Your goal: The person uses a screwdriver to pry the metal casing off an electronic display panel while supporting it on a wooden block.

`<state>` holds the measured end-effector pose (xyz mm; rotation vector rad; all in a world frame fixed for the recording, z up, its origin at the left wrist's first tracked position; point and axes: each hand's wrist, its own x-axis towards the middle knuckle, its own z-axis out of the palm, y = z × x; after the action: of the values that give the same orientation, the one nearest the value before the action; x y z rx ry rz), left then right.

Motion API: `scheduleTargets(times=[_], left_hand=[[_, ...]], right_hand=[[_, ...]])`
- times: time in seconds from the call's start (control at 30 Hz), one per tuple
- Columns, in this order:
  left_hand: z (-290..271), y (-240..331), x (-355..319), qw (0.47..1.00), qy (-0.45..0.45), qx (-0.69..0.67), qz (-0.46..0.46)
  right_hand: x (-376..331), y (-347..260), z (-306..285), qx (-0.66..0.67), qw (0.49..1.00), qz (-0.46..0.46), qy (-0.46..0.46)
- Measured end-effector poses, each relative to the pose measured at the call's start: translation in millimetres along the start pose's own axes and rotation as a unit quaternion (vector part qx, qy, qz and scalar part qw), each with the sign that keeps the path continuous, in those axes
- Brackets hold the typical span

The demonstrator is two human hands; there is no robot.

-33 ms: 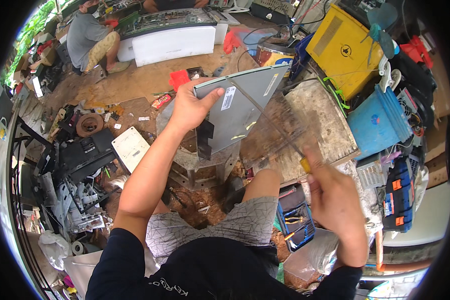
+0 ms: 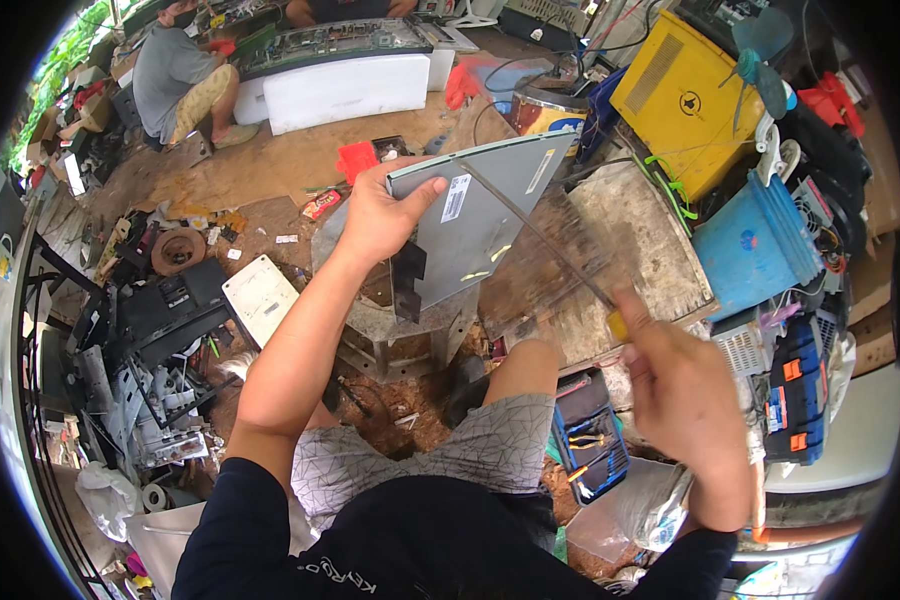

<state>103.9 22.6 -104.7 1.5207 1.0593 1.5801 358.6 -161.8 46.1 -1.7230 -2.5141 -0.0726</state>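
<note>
My left hand (image 2: pixel 382 215) is closed round the upper left corner of a flat grey display panel (image 2: pixel 480 225), with the thumb on its face. The panel stands tilted on edge over a low stand (image 2: pixel 375 350), with white stickers on its face and a dark flap (image 2: pixel 406 280) hanging at its lower left. My right hand (image 2: pixel 685 395) is wrapped round the yellow handle of a long screwdriver (image 2: pixel 545 238). Its shaft runs across the front of the panel, and the tip meets the upper edge near my left hand.
On the right are a worn wooden board (image 2: pixel 640 240), a yellow case (image 2: pixel 685 100), a blue bucket (image 2: pixel 755 235) and a tray of hand tools (image 2: pixel 588 440). Scrap parts and a white panel (image 2: pixel 260 300) lie on the left. A person (image 2: pixel 175 80) sits far left beside a large opened television (image 2: pixel 340 45).
My right hand has shifted slightly to the right and down, drawing the screwdriver handle with it. My left hand and the display panel stay almost still.
</note>
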Motion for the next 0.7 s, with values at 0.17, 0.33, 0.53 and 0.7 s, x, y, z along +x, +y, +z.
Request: scheduleTargets(times=[0.17,0.33,0.53,0.7], left_hand=[[-2.9,-7.1,6.1,1.0,0.017,-0.008,0.018],[2.4,-1.1,8.4,0.999,0.013,-0.033,-0.009],[1.6,-8.2,7.7,1.0,0.011,-0.004,0.026],[0.9,-9.9,7.0,0.999,0.032,-0.003,0.001]], right_hand=[[27.6,-26.3,-53.7,-0.104,0.992,-0.046,-0.058],[12.0,-5.4,-4.2,0.013,0.999,-0.045,-0.021],[23.7,-2.2,-37.8,0.106,0.991,-0.004,-0.078],[28.4,3.2,-56.5,0.077,0.991,-0.002,-0.112]])
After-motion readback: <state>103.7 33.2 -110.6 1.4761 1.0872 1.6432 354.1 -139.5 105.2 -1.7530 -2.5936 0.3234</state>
